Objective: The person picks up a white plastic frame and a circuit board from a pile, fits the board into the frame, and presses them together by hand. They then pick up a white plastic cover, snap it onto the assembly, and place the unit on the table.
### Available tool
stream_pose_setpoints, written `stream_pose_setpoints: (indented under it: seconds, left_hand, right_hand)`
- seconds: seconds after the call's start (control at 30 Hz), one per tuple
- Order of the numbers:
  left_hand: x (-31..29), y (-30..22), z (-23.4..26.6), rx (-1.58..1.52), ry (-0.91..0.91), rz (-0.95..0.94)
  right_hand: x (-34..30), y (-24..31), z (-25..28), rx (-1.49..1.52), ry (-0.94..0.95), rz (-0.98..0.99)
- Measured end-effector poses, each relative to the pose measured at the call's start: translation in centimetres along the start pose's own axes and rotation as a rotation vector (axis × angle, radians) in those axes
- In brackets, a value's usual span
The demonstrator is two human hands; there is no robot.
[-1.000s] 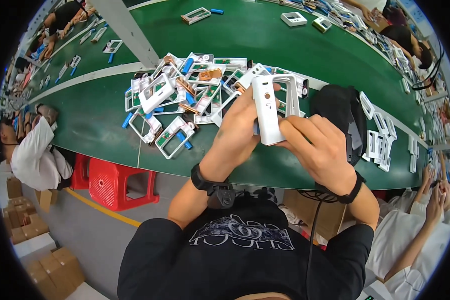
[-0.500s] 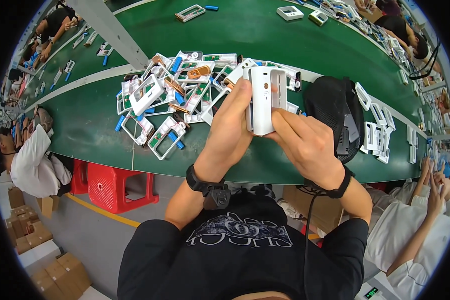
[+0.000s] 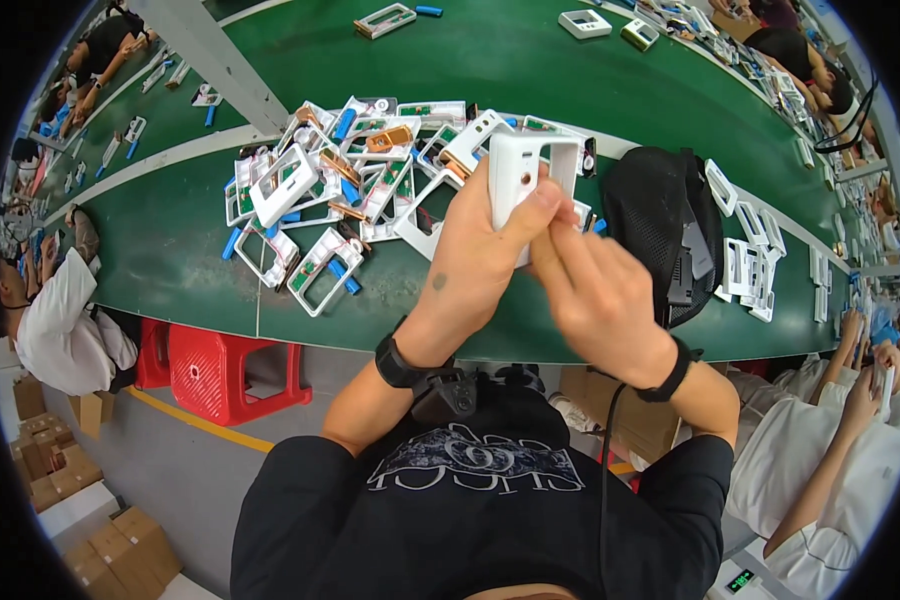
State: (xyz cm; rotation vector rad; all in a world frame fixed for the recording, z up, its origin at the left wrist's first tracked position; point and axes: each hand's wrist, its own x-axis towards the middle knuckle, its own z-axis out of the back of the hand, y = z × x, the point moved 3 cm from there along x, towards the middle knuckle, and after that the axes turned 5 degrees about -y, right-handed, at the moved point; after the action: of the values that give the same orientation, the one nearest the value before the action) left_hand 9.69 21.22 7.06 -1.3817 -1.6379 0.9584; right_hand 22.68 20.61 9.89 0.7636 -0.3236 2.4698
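A white plastic housing (image 3: pixel 513 180), a rectangular frame with a small round hole in its side wall, stands tilted up above the table's near edge. My left hand (image 3: pixel 475 255) is closed round it, with the thumb across its lower front. Close against that thumb, my right hand (image 3: pixel 605 305) is closed, its fingers pinched together at the housing's lower right edge. Its fingertips are partly hidden and slightly blurred. Just beyond my left hand lies a heap of similar white housings (image 3: pixel 288 187) with green circuit boards, blue cylindrical cells (image 3: pixel 345 124) and copper-coloured parts.
A black mesh bag (image 3: pixel 650 225) sits right of my hands on the green table (image 3: pixel 410 300). White frames (image 3: pixel 740 265) lie beyond it. A grey metal post (image 3: pixel 215 65) rises behind the heap. Red stools (image 3: pixel 220 375) stand at lower left. Other people work on both sides.
My left thumb has come round onto the housing's front. My right fingers have shifted up toward that thumb, and the housing has turned slightly, its lower part now covered by my hands.
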Motion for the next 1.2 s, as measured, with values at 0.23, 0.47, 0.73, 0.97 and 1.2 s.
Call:
stream_pose_setpoints:
  seconds: [0.23,0.47,0.73,0.97,1.2]
  left_hand:
    - [-0.4,-3.0,-0.4,-0.224,-0.047,-0.079]
    - [1.0,-1.4,0.0,-0.652,0.182,-0.172]
    - [1.2,0.0,-0.2,-0.250,0.105,-0.303]
    - [0.5,-2.3,2.8,0.113,-0.106,-0.209]
    - [-6.5,-11.5,5.4,0.365,0.202,-0.223]
  right_hand:
    - [1.4,-2.4,1.8,0.371,-0.216,0.129]
    - [1.4,-1.7,4.4,1.107,-0.532,-0.638]
    - [0.9,-4.0,2.9,1.058,0.026,-0.492]
    - [3.1,-3.0,3.3,0.791,-0.054,-0.322]
    - [2.3,6.9,6.7,0.722,0.185,-0.316]
